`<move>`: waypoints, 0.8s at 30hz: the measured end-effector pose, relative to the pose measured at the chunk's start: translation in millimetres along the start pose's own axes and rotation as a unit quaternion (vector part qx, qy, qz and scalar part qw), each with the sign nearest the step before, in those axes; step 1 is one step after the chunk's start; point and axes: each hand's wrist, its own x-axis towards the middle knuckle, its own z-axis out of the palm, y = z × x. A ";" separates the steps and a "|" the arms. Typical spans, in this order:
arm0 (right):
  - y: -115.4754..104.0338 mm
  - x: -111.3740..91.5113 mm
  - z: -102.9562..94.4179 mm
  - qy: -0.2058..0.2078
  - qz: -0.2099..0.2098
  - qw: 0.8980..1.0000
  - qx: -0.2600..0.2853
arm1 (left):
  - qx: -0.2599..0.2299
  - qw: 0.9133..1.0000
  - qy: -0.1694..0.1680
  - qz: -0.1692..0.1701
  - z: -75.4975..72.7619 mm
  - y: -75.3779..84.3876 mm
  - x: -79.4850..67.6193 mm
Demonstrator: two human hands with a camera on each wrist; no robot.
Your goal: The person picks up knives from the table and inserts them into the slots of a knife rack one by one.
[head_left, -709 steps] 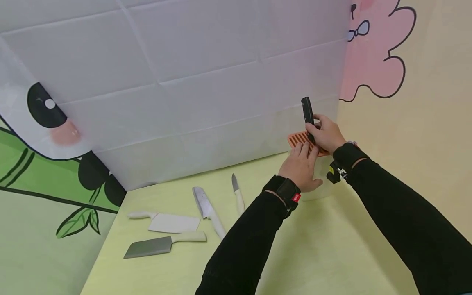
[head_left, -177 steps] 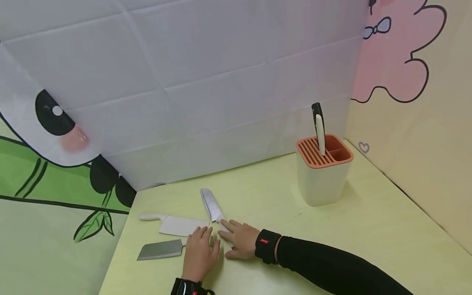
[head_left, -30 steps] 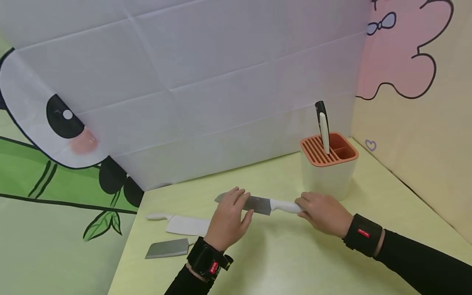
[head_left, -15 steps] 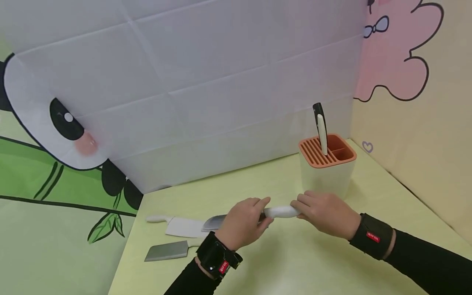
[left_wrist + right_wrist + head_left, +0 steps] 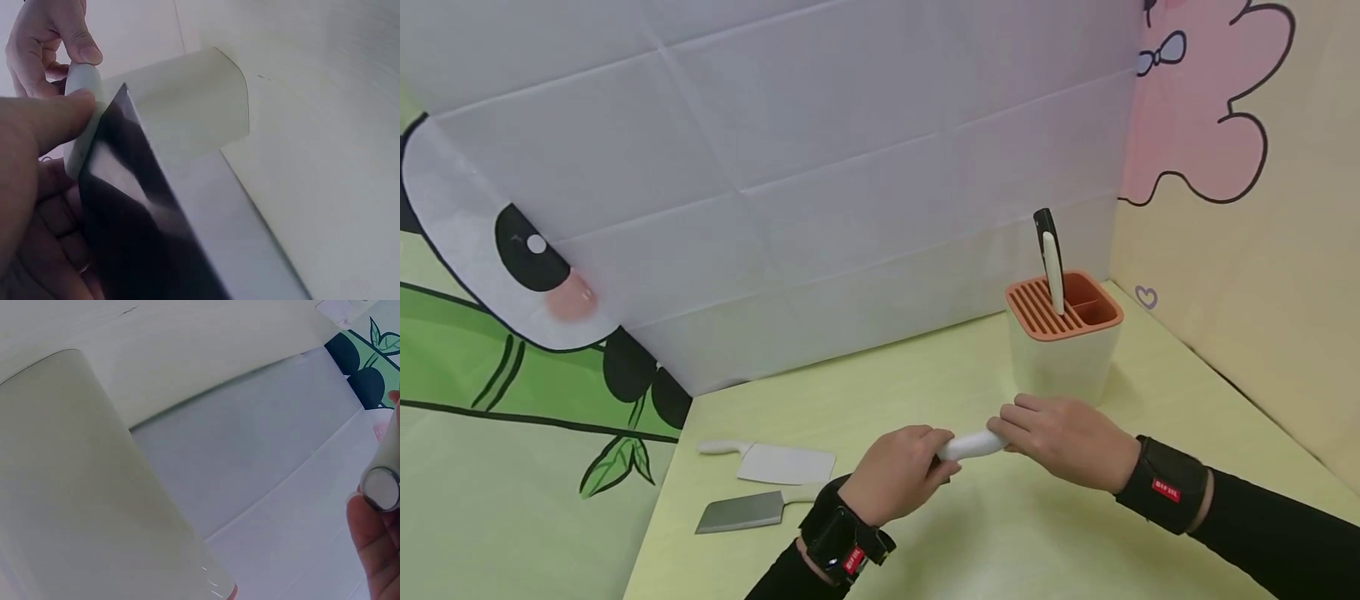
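Note:
A kitchen knife is held between both hands, its white handle (image 5: 972,446) in view. My left hand (image 5: 898,471) grips it where handle and blade meet, thumb on the handle. The fingers of my right hand (image 5: 1063,437) hold the handle's butt end, which faces the camera in the right wrist view. In the head view the left hand and wrist strap mostly hide the blade; its broad dark face (image 5: 134,212) fills the lower part of the left wrist view. Just behind the right hand stands a cream knife block (image 5: 1060,367) with an orange slotted top.
In the block's slots stand a black-handled utensil (image 5: 1042,223) and a white-handled knife (image 5: 1053,271). At the table's left lie a cleaver with a pale blade (image 5: 786,464) and one with a grey blade (image 5: 741,511). A white wall sheet (image 5: 835,217) rises behind the table.
Over the last second my left hand has slid from the blade to the handle junction, and the knife has tilted. Earlier it lay on the table; a small white-handled knife there now stands in the block.

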 end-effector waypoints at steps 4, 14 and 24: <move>-0.1 0.3 -0.1 0.001 0.001 1.000 -0.002 | 0.005 1.000 -0.006 -0.005 1.5 0.7 0.1; 1.4 3.6 -0.3 0.028 -0.006 1.000 -0.012 | 0.054 0.998 0.003 -0.010 4.8 4.0 1.4; 4.7 10.0 -0.7 0.131 0.077 0.988 0.037 | 0.106 0.990 0.088 -0.013 12.0 5.7 4.4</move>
